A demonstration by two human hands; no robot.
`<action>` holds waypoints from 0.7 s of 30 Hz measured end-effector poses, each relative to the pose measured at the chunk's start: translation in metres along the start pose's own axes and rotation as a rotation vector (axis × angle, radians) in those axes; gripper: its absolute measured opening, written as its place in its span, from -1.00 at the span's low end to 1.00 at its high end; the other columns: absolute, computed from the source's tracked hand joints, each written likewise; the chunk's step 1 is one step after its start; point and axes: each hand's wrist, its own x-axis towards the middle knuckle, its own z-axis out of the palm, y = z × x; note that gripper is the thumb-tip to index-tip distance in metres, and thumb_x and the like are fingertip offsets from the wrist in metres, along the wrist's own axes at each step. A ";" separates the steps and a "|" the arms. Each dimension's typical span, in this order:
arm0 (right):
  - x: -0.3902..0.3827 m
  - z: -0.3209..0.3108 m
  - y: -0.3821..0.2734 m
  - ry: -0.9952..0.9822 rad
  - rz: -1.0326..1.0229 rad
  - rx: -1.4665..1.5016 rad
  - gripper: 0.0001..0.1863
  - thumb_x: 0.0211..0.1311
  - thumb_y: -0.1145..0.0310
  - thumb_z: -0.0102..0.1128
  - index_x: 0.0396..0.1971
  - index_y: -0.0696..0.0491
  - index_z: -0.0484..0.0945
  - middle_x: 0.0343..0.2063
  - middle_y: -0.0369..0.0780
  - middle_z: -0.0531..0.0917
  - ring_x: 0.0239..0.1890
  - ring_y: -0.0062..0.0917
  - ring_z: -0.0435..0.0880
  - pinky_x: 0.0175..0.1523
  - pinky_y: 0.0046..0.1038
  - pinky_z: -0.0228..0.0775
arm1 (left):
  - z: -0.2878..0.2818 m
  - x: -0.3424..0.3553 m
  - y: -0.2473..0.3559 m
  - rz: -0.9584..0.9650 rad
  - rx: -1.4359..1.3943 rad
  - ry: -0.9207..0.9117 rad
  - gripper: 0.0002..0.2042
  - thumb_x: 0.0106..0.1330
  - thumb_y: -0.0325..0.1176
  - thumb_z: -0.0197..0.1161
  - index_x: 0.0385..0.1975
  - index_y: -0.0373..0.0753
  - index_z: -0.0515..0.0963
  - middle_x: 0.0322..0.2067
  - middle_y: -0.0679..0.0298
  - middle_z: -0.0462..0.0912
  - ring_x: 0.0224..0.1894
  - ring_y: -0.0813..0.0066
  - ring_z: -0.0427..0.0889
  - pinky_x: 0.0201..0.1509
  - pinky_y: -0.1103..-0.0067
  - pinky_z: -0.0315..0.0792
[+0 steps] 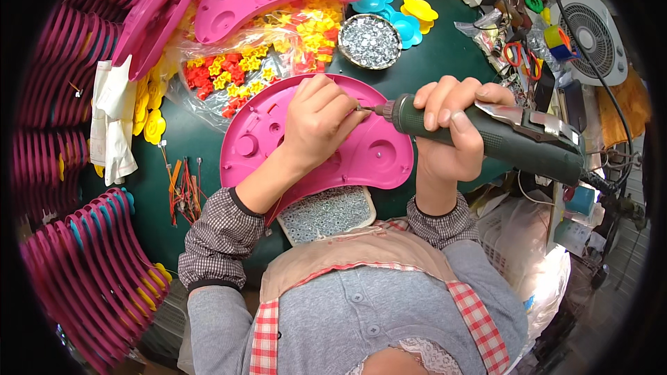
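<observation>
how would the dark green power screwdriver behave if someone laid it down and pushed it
The power screwdriver would probably feel rigid, since its casing looks like one hard, straight body in the right hand. Its rounded barrel might roll, though the metal lever along it could stop that. The cord at its rear would likely drag a little.

A green table (425,62) carries a round bowl (372,67), wires (186,193) and blue pieces (406,28).
</observation>
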 end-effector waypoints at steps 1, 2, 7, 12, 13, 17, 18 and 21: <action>0.001 -0.002 0.002 -0.008 -0.009 -0.013 -0.58 0.20 0.60 0.10 0.07 0.12 0.29 -0.53 -0.18 0.53 -0.50 -0.46 0.54 -0.20 -0.24 0.59 | 0.003 0.001 -0.003 0.049 0.025 -0.003 -0.76 0.08 -0.37 0.60 -0.34 -0.26 0.67 -0.36 0.21 0.67 -0.26 0.18 0.61 -0.17 0.32 0.51; 0.001 -0.005 0.004 -0.017 -0.017 -0.027 -0.58 0.21 0.61 0.11 0.07 0.12 0.29 -0.53 -0.18 0.53 -0.51 -0.45 0.55 -0.21 -0.24 0.59 | 0.006 0.004 -0.006 0.097 0.050 -0.005 -0.75 0.07 -0.36 0.60 -0.32 -0.26 0.68 -0.35 0.21 0.68 -0.24 0.16 0.62 -0.15 0.31 0.52; 0.011 -0.026 0.023 -0.026 -0.125 -0.214 -0.53 0.19 0.72 0.13 0.08 0.16 0.26 -0.54 -0.20 0.53 -0.54 -0.46 0.56 -0.24 -0.24 0.63 | 0.007 0.050 -0.051 -0.089 0.006 -0.191 -0.67 0.14 -0.29 0.58 -0.15 -0.29 0.72 -0.19 0.08 0.73 -0.09 0.06 0.69 0.01 0.28 0.55; 0.009 -0.032 0.027 0.000 -0.083 -0.205 -0.57 0.22 0.69 0.15 0.06 0.16 0.27 -0.53 -0.19 0.55 -0.54 -0.47 0.57 -0.23 -0.23 0.64 | 0.051 0.091 -0.086 -0.117 0.321 -0.438 -0.79 0.19 -0.22 0.46 -0.34 -0.23 0.73 -0.30 0.12 0.71 -0.12 0.05 0.68 0.00 0.23 0.54; 0.008 -0.029 0.030 -0.003 -0.067 -0.184 -0.57 0.22 0.69 0.15 0.06 0.17 0.28 -0.53 -0.19 0.55 -0.53 -0.47 0.57 -0.23 -0.24 0.64 | 0.054 0.091 -0.089 -0.128 0.290 -0.446 -0.80 0.19 -0.23 0.45 -0.36 -0.23 0.72 -0.31 0.11 0.71 -0.13 0.06 0.69 -0.02 0.23 0.54; 0.001 -0.017 0.043 -0.048 -0.026 -0.147 -0.59 0.25 0.69 0.16 0.05 0.17 0.29 -0.51 -0.20 0.56 -0.51 -0.50 0.58 -0.23 -0.27 0.64 | 0.055 0.086 -0.099 -0.223 0.138 -0.325 -0.82 0.18 -0.22 0.41 -0.45 -0.21 0.71 -0.35 0.10 0.76 -0.18 0.01 0.72 -0.03 0.16 0.56; -0.001 -0.017 0.047 -0.056 -0.011 -0.135 -0.59 0.25 0.69 0.17 0.06 0.17 0.29 -0.51 -0.20 0.56 -0.50 -0.51 0.58 -0.23 -0.28 0.64 | 0.054 0.087 -0.096 -0.271 0.056 -0.284 -0.78 0.24 -0.22 0.39 -0.42 -0.26 0.67 -0.39 0.04 0.74 -0.27 -0.03 0.74 -0.15 0.17 0.57; -0.004 -0.013 0.056 -0.039 0.021 -0.104 -0.60 0.25 0.69 0.19 0.04 0.17 0.32 -0.50 -0.20 0.57 -0.49 -0.53 0.60 -0.23 -0.30 0.64 | 0.050 0.087 -0.086 -0.357 -0.133 -0.127 -0.78 0.31 -0.25 0.37 -0.40 -0.30 0.63 -0.40 0.00 0.74 -0.30 -0.07 0.74 -0.23 0.22 0.56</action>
